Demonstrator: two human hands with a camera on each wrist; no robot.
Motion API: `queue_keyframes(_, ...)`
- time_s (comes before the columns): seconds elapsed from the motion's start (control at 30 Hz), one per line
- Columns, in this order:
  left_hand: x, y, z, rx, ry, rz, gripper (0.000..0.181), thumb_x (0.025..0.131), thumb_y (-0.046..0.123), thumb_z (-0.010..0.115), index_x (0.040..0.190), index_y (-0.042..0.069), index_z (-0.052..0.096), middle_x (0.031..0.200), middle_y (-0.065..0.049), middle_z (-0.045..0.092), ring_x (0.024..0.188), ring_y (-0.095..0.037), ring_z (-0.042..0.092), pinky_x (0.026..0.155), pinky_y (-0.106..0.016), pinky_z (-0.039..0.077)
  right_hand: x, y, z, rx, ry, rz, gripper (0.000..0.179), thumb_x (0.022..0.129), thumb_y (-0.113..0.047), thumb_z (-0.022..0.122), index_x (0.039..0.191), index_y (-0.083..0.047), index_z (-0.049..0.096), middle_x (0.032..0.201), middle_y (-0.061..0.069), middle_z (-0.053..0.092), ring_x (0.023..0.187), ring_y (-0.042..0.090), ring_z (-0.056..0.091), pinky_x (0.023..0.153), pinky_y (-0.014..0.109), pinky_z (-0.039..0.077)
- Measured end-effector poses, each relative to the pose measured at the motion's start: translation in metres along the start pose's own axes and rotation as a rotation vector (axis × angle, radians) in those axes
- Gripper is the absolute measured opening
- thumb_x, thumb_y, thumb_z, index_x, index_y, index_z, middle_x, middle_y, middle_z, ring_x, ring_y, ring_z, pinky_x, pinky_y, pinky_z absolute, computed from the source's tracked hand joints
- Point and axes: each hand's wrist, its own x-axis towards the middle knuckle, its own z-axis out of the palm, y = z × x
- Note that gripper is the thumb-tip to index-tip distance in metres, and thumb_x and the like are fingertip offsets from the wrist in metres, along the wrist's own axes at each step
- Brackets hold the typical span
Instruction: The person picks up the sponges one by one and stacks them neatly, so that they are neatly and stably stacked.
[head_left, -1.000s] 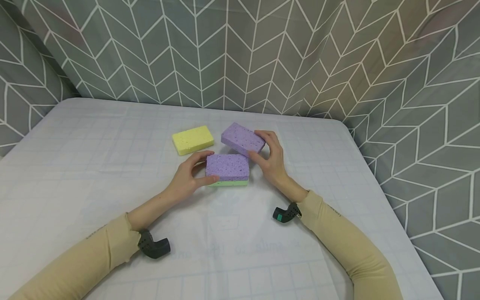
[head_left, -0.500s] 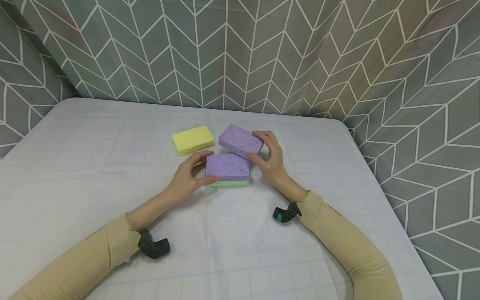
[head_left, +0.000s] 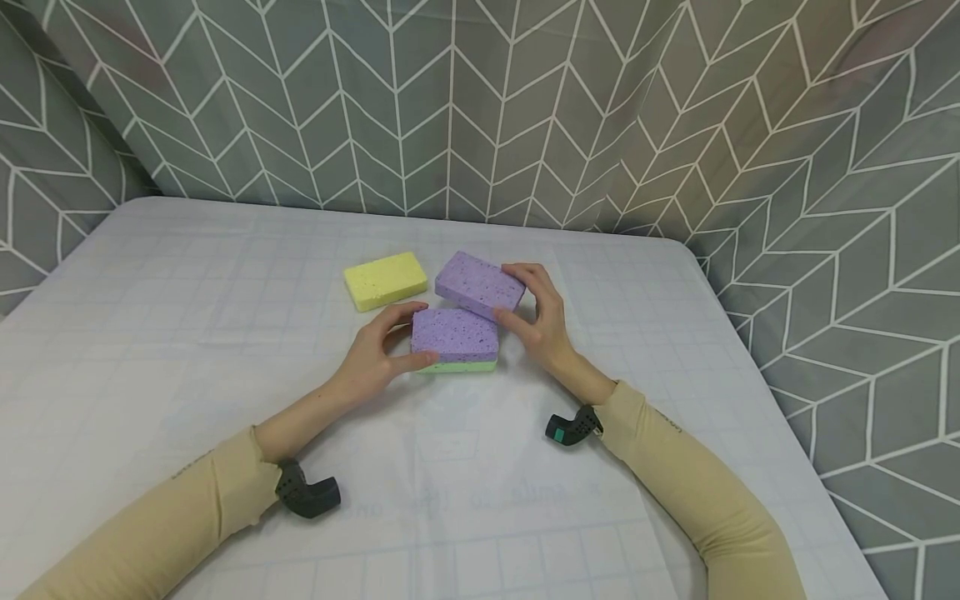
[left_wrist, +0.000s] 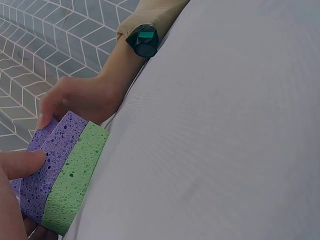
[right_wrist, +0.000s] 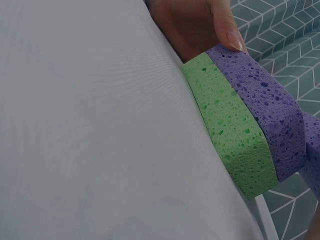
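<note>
A purple sponge (head_left: 455, 335) lies flat on top of a green sponge (head_left: 468, 367), their edges nearly lined up. My left hand (head_left: 371, 350) grips this pair at its left end, with the thumb on the purple one's front side. Between thumb and fingers, my right hand (head_left: 546, 323) pinches the right end of a second purple sponge (head_left: 478, 285). That one is turned at an angle, and its near corner overlaps the stack's back right edge in the head view. In the right wrist view the green sponge (right_wrist: 230, 125) lies against the tabletop, under the purple one (right_wrist: 265, 100).
A yellow sponge (head_left: 386, 281) lies on the table behind my left hand. White cloth with a faint grid covers the table (head_left: 225, 333). A grey curtain (head_left: 420, 108) with white zigzag lines hangs behind the far edge and along the right side.
My right hand has shifted the second purple sponge slightly left and toward me, closer to the stack. The left hand and the stack look still.
</note>
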Motion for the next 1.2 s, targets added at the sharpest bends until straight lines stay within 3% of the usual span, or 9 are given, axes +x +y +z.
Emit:
queue_keyframes(0.33,-0.001,0.001,0.0,-0.001,0.0,0.0,0.07,0.082,0.001,0.079,0.144,0.001,0.046,0.144,-0.016,0.049,0.135,-0.033,0.046,0.12,-0.042,0.038,0.0,0.002,0.0,0.043,-0.027,-0.015,0.058,0.074,-0.007,0.063,0.125,0.02,0.054,0.119,0.037,0.053,0.111,0.047,0.051,0.103,0.025,0.041)
queue_keyframes(0.73,0.0,0.0,-0.001,0.0,-0.001,0.001,0.07,0.082,0.001,0.079,0.144,0.002,0.045,0.145,-0.016,0.048,0.136,-0.033,0.046,0.12,-0.042,0.038,-0.001,0.003,0.0,0.073,-0.048,-0.051,0.056,0.074,-0.004,0.062,0.124,0.022,0.053,0.119,0.038,0.052,0.111,0.043,0.051,0.103,0.024,0.041)
queue_keyframes(0.97,0.0,-0.001,-0.001,-0.004,-0.003,0.007,0.07,0.082,0.001,0.079,0.144,0.002,0.045,0.145,-0.016,0.049,0.136,-0.033,0.046,0.12,-0.042,0.038,-0.004,0.039,0.003,0.123,-0.043,-0.104,0.059,0.074,-0.006,0.063,0.127,0.017,0.054,0.121,0.035,0.053,0.112,0.039,0.051,0.105,0.025,0.041)
queue_keyframes(1.2,0.0,-0.003,-0.001,-0.007,-0.004,0.02,0.07,0.082,0.001,0.079,0.144,0.002,0.045,0.146,-0.016,0.048,0.136,-0.033,0.046,0.12,-0.041,0.038,-0.004,0.045,0.004,0.182,-0.058,-0.123,0.059,0.077,-0.013,0.064,0.129,0.012,0.056,0.12,0.029,0.054,0.113,0.028,0.051,0.105,0.029,0.042)
